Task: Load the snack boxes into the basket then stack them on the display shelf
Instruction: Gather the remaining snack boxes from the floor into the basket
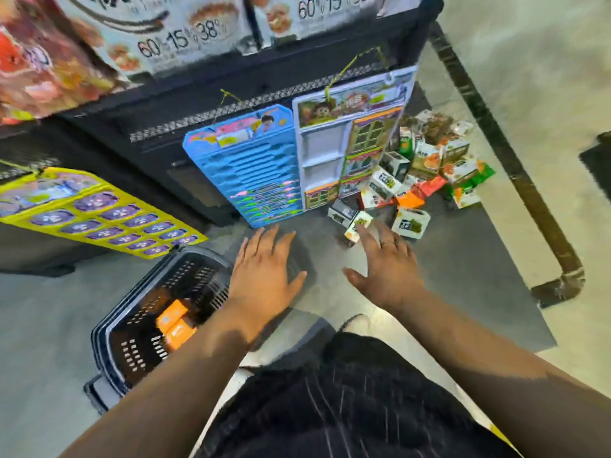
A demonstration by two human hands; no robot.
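Observation:
A pile of small snack boxes (426, 166), white, green and orange, lies on the dark floor mat at the upper right. A black slatted basket (139, 332) stands on the floor at lower left with two orange boxes (177, 322) inside. My left hand (264, 272) hovers flat with straight fingers over the basket's right end, holding nothing. My right hand (383, 262) reaches forward with spread fingers, its fingertips just short of a white and green box (358, 226) at the pile's near edge.
A black display shelf (231, 81) rises ahead, hung with a blue toy card (251, 173), a house-print toy card (350, 143) and a yellow card of purple packs (99, 213). Snack boxes with percent figures top the shelf. My dark-clothed legs fill the bottom.

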